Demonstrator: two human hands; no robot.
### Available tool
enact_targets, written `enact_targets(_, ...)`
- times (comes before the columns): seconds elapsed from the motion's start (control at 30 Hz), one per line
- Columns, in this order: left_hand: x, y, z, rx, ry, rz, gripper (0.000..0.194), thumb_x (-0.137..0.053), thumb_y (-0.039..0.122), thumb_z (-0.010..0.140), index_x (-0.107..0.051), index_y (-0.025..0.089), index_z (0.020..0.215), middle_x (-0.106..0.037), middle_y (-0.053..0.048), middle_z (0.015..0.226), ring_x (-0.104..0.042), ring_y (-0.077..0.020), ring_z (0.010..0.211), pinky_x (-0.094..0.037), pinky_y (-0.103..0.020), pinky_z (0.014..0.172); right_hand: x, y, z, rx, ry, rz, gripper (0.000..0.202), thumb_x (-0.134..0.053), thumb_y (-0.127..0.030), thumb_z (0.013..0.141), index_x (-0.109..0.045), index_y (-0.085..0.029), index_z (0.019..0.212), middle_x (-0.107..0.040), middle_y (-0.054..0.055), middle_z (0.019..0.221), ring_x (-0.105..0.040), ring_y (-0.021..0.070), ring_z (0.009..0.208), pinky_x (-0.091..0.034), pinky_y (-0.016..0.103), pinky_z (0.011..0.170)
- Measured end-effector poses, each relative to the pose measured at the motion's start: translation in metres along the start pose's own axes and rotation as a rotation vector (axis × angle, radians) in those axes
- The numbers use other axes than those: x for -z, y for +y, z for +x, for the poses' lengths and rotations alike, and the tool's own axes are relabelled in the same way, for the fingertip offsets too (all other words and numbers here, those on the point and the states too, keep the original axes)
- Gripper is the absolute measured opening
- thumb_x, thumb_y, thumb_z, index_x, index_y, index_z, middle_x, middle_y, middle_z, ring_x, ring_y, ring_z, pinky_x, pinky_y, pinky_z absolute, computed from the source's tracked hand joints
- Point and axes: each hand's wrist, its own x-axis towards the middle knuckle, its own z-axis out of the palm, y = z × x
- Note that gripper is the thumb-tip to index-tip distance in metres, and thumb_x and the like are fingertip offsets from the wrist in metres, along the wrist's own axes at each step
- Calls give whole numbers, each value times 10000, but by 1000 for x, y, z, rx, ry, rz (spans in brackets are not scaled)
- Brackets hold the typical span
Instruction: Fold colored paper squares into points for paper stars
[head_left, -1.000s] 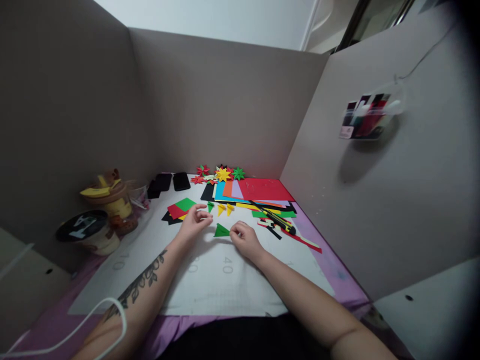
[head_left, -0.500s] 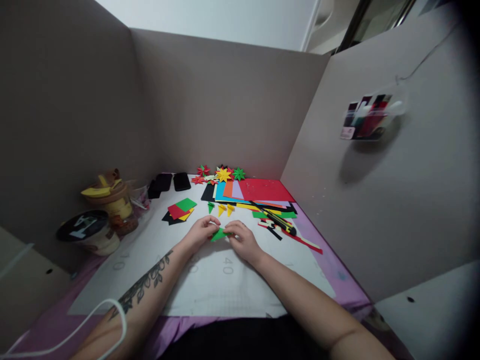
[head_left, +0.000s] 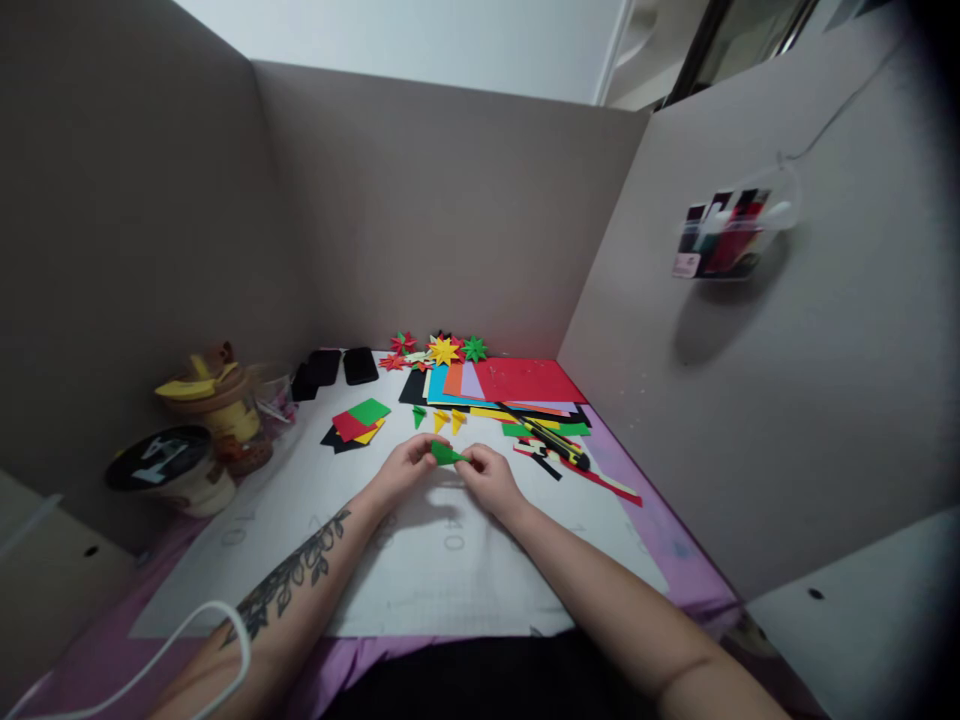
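Note:
Between my two hands a small green folded piece of paper (head_left: 447,454) is held a little above the white sheet. My left hand (head_left: 409,468) pinches its wide left end. The fingers of my right hand (head_left: 489,480) are closed on its narrow right tip. Just beyond my hands stand a small green folded paper piece (head_left: 418,417) and two yellow folded paper pieces (head_left: 448,421). To the left lie loose cut papers (head_left: 360,422) in green, red, yellow and black.
Paper stars (head_left: 444,350) sit at the back, beside coloured sheets (head_left: 525,381). A utility knife (head_left: 559,444) lies on the right among paper strips (head_left: 600,484). Tubs (head_left: 171,470) stand at the left wall. A white cable (head_left: 244,650) crosses near my left forearm.
The green paper has been lifted slightly and turned, so it now points to the right. My right hand has shifted a little and grips its tip.

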Motion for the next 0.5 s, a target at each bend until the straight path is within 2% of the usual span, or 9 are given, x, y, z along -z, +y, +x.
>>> enact_targets(0.1, -3, -3, 1, 24, 46, 40, 395, -733, 398, 649, -625, 145, 932, -659, -56, 839, -602, -183, 759, -459, -286, 691, -2, 1, 0, -38, -22, 30, 133, -557, -209, 729, -529, -180, 602, -499, -31, 606, -453, 119, 576, -363, 235, 555)
enact_targets(0.2, -5, -6, 1, 49, 80, 77, 235, -695, 303, 677, -627, 142, 835, -637, -18, 717, -577, -141, 646, -437, -246, 611, -4, 2, 0, -63, -37, 89, 48, -561, -229, 733, -560, -182, 726, -541, -26, 672, -481, 119, 605, -390, 232, 575)
enact_targets(0.3, -6, -6, 0, 67, 84, 99, 180, -682, 273, 673, -622, 144, 783, -619, 1, 667, -553, -122, 587, -413, -222, 554, -3, 3, 1, -95, -19, 195, 117, -561, -253, 744, -560, -185, 839, -563, -17, 722, -513, 125, 637, -416, 240, 601)
enact_targets(0.4, -6, -6, -1, 85, 80, 116, 164, -677, 276, 674, -610, 147, 750, -603, 15, 623, -532, -110, 538, -390, -208, 510, -2, 4, 1, -109, -24, 239, 104, -543, -287, 769, -555, -187, 794, -555, -13, 689, -522, 131, 627, -428, 250, 598)
enact_targets(0.5, -7, -6, -1, 92, 90, 121, 168, -659, 298, 699, -594, 152, 752, -589, 24, 597, -526, -106, 521, -382, -201, 497, -3, 4, 1, -95, -29, 257, 118, -580, -259, 730, -557, -190, 824, -578, 0, 751, -541, 141, 683, -445, 262, 646)
